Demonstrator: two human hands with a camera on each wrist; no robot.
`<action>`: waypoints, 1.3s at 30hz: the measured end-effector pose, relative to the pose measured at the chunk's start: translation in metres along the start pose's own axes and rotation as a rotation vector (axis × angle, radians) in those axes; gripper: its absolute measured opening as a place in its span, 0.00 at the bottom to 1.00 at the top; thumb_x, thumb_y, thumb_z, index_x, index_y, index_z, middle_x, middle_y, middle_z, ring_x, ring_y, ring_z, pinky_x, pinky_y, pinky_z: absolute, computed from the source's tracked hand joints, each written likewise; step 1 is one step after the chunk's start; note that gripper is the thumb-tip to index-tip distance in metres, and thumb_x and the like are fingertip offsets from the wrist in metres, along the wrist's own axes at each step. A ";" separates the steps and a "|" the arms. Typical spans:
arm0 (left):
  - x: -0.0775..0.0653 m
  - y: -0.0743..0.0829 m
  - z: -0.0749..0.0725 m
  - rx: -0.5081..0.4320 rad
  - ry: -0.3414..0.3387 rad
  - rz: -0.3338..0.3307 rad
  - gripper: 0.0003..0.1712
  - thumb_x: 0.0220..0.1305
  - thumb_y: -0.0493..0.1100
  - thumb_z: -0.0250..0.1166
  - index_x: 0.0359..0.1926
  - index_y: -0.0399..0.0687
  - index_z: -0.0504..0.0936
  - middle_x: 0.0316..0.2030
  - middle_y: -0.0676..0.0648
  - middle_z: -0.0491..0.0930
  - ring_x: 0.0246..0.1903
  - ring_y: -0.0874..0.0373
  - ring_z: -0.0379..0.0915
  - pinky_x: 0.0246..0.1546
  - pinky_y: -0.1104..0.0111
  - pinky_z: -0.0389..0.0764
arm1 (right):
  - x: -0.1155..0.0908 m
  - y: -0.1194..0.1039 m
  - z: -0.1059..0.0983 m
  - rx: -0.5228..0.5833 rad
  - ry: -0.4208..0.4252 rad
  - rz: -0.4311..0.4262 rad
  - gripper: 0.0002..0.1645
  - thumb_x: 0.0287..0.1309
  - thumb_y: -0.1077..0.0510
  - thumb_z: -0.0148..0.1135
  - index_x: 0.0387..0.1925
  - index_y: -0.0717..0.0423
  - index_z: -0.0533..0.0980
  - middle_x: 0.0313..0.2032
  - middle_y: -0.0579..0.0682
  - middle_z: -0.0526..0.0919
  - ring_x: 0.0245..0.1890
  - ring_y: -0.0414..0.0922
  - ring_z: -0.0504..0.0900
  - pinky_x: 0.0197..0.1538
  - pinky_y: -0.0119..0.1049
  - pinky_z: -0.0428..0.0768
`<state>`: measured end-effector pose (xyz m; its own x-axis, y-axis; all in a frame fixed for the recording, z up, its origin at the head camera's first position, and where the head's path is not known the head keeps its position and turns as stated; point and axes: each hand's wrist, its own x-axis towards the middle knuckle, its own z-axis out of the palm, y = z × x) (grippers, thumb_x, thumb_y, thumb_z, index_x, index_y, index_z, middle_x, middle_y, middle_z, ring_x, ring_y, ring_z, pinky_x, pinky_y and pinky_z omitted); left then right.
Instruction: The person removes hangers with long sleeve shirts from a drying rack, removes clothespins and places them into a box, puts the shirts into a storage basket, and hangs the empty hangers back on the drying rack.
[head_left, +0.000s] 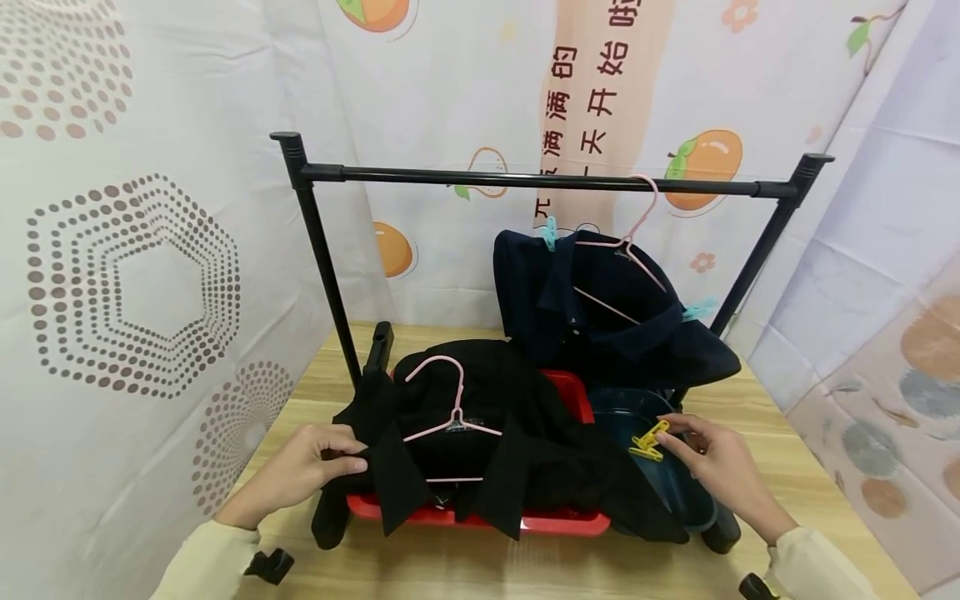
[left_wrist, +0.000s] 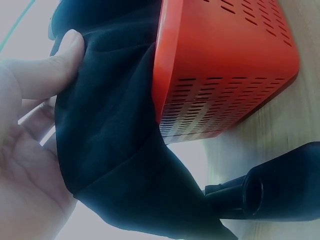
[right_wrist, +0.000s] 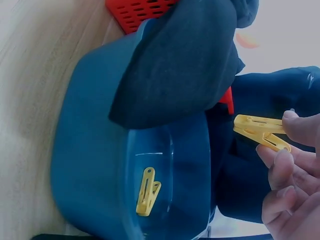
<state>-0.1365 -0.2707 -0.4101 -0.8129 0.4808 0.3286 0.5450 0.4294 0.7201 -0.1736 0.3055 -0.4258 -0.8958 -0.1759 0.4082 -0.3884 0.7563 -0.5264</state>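
Observation:
A black collared shirt [head_left: 558,450] with a pink hanger [head_left: 459,400] inside its neck lies over the red basket [head_left: 555,523]. At the shirt's left side, my left hand [head_left: 324,457] pinches the cloth, thumb in front and fingers behind, as the left wrist view shows. My right hand [head_left: 712,458] holds a yellow clothespin [right_wrist: 257,129] by its handle ends, above the dark blue basin [right_wrist: 85,150]. Inside that basin rests another yellow clothespin [right_wrist: 146,194]. One end of the shirt drapes over the basin's rim.
A black clothes rack [head_left: 480,177] stands behind the basket. From its bar, at the right, hangs a navy shirt [head_left: 547,283] on a pink hanger, with turquoise clothespins [head_left: 700,310] on its shoulders. The rack's feet rest on the wooden table [head_left: 300,517].

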 end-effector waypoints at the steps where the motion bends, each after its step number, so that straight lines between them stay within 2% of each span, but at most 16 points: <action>1: 0.000 0.000 0.000 0.000 -0.001 0.003 0.08 0.64 0.37 0.72 0.43 0.51 0.93 0.25 0.59 0.77 0.26 0.67 0.67 0.25 0.69 0.73 | -0.001 0.001 0.000 -0.005 0.000 0.004 0.15 0.65 0.55 0.71 0.51 0.54 0.84 0.35 0.47 0.87 0.19 0.35 0.73 0.22 0.32 0.72; 8: 0.000 0.001 0.003 -0.002 0.010 -0.013 0.08 0.63 0.37 0.73 0.43 0.49 0.93 0.23 0.60 0.74 0.25 0.68 0.64 0.24 0.69 0.72 | 0.001 0.005 -0.001 -0.025 -0.023 0.036 0.17 0.66 0.53 0.70 0.52 0.56 0.84 0.35 0.46 0.86 0.18 0.35 0.69 0.22 0.32 0.68; 15: 0.000 0.000 0.004 -0.004 0.013 0.012 0.09 0.62 0.35 0.73 0.42 0.50 0.93 0.23 0.59 0.74 0.25 0.67 0.65 0.24 0.69 0.71 | -0.001 0.010 0.001 -0.047 -0.038 0.056 0.17 0.66 0.53 0.70 0.51 0.59 0.84 0.33 0.47 0.85 0.17 0.35 0.66 0.21 0.32 0.65; 26: 0.001 0.001 0.003 0.003 0.007 -0.030 0.08 0.63 0.37 0.73 0.42 0.49 0.93 0.23 0.60 0.74 0.25 0.67 0.65 0.24 0.69 0.72 | -0.006 0.025 0.003 -0.090 -0.114 0.127 0.20 0.66 0.53 0.70 0.52 0.62 0.83 0.32 0.47 0.83 0.16 0.37 0.65 0.20 0.32 0.64; 30: 0.001 0.002 0.002 -0.006 -0.001 -0.036 0.08 0.63 0.37 0.73 0.42 0.49 0.93 0.24 0.59 0.75 0.25 0.67 0.66 0.24 0.70 0.72 | -0.011 0.029 0.007 -0.114 -0.134 0.126 0.19 0.65 0.54 0.71 0.51 0.62 0.84 0.31 0.44 0.83 0.16 0.36 0.65 0.20 0.32 0.64; 34: 0.001 0.002 0.002 -0.005 0.003 -0.031 0.08 0.63 0.37 0.73 0.42 0.50 0.93 0.24 0.59 0.74 0.25 0.67 0.66 0.24 0.69 0.72 | -0.011 0.032 0.010 -0.153 -0.138 0.087 0.17 0.63 0.55 0.73 0.48 0.62 0.85 0.29 0.42 0.85 0.17 0.35 0.64 0.21 0.32 0.64; 39: 0.000 0.002 0.002 -0.010 0.002 -0.025 0.08 0.63 0.38 0.73 0.42 0.50 0.93 0.24 0.59 0.74 0.25 0.67 0.66 0.24 0.69 0.72 | -0.011 0.037 0.013 -0.188 -0.192 0.099 0.18 0.62 0.55 0.73 0.47 0.64 0.85 0.27 0.42 0.84 0.18 0.37 0.65 0.22 0.33 0.64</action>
<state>-0.1355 -0.2684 -0.4102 -0.8265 0.4689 0.3115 0.5227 0.4334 0.7342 -0.1804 0.3274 -0.4592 -0.9589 -0.1979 0.2031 -0.2659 0.8764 -0.4015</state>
